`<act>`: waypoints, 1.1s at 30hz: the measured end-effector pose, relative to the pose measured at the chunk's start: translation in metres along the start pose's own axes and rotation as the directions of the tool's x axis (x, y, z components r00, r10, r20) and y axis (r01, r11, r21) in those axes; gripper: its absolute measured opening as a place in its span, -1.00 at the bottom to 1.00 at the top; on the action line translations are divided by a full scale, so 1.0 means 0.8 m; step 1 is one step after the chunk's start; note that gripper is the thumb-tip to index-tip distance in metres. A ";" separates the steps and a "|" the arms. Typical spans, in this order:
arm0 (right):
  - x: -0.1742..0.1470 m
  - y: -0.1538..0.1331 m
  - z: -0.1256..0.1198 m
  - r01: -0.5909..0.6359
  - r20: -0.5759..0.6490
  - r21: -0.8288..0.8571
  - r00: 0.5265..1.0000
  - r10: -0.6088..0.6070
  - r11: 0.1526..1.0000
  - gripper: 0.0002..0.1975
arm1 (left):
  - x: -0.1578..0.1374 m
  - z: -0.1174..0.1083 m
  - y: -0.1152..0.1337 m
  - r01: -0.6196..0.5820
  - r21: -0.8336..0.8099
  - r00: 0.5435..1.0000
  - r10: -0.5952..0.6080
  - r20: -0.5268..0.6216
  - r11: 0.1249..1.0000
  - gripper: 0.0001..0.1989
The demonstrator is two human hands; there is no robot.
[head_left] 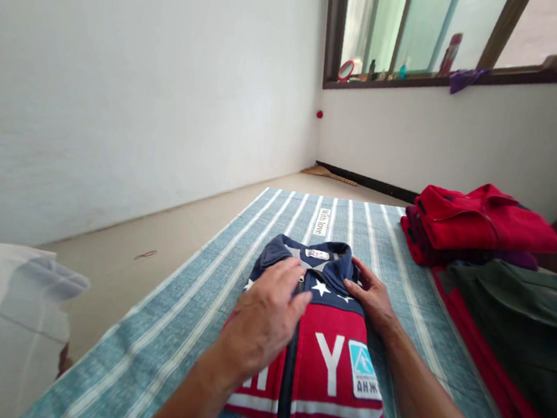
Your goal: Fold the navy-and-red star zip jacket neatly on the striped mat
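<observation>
A folded zip-up jacket (308, 346) lies on the striped cloth in front of me, red below and navy with white stars above. Its collar faces away, and a white letter Y and a blue-and-white patch show on the right front. My left hand (270, 309) lies flat over the upper left front beside the zip, covering part of the lettering, its fingers stretched out. At the jacket's right shoulder, my right hand (369, 293) touches the edge by the collar, thumb on top and fingers apart along the side.
Folded red clothes (488, 223) are stacked at the right, with dark green folded garments (521, 330) nearer me. The blue striped cloth (185, 319) covers the surface. White fabric (0, 311) sits at the lower left. A windowsill (403, 82) holds small items.
</observation>
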State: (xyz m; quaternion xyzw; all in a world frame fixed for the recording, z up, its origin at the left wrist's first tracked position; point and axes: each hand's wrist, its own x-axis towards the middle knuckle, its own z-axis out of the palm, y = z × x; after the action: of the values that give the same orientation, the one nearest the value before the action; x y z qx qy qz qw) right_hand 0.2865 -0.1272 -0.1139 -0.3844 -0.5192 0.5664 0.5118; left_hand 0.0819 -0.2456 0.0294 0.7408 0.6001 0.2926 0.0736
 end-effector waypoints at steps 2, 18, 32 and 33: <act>0.002 0.002 -0.001 0.020 0.001 0.000 1.000 -0.020 1.000 -0.26 | 0.002 0.029 0.016 -0.075 0.129 0.988 0.056 0.142 0.989 -0.54; 0.004 -0.002 0.002 0.011 -0.038 0.038 0.999 -0.010 0.999 -0.24 | 0.012 0.090 -0.008 -0.014 0.366 0.929 -0.124 0.350 0.930 -0.21; -0.002 -0.020 -0.017 -0.258 -0.127 -0.126 0.962 0.242 0.958 -0.49 | 0.011 0.088 -0.004 0.007 0.371 0.917 -0.154 0.369 0.929 -0.22; -0.004 -0.024 -0.020 -0.308 -0.040 -0.153 0.951 0.305 0.939 -0.48 | 0.010 0.089 -0.005 0.005 0.365 0.920 -0.147 0.363 0.931 -0.22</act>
State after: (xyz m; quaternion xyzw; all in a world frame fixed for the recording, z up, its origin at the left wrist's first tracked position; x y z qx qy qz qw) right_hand 0.3062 -0.1281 -0.0982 -0.5043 -0.4922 0.5931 0.3894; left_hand 0.1169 -0.2197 -0.0278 0.7604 0.6456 0.0247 0.0656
